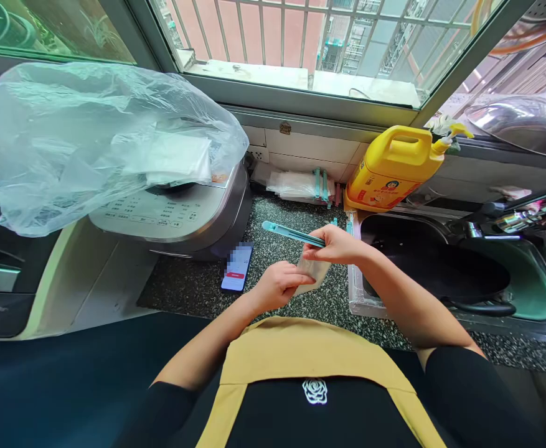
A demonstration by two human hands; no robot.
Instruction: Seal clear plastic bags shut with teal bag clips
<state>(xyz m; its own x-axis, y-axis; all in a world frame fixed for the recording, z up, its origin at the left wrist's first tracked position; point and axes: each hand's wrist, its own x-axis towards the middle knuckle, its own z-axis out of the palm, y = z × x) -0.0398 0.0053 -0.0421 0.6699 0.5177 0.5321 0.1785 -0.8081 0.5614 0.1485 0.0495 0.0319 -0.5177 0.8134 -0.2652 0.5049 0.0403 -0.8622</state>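
Note:
Over the speckled counter, my right hand point(335, 246) is closed on a long teal bag-sealing clip point(287, 232), which points out to the left. Its fingers are also at the upper end of a small translucent plastic bag point(315, 271), though I cannot tell whether they grip it. My left hand point(279, 285) has its fingers closed on the lower left part of that bag. What the bag contains is not clear. Against the wall behind lie more clear bags point(294, 185) with several teal clips point(321, 185) on them.
A phone point(238, 267) lies left of my hands, beside a grey appliance point(179, 214) topped by a large plastic bag point(99, 137). To the right are a yellow pump jug point(391, 168) and a black pan point(441, 267) in the sink point(534, 280). A window frame point(301, 99) runs behind.

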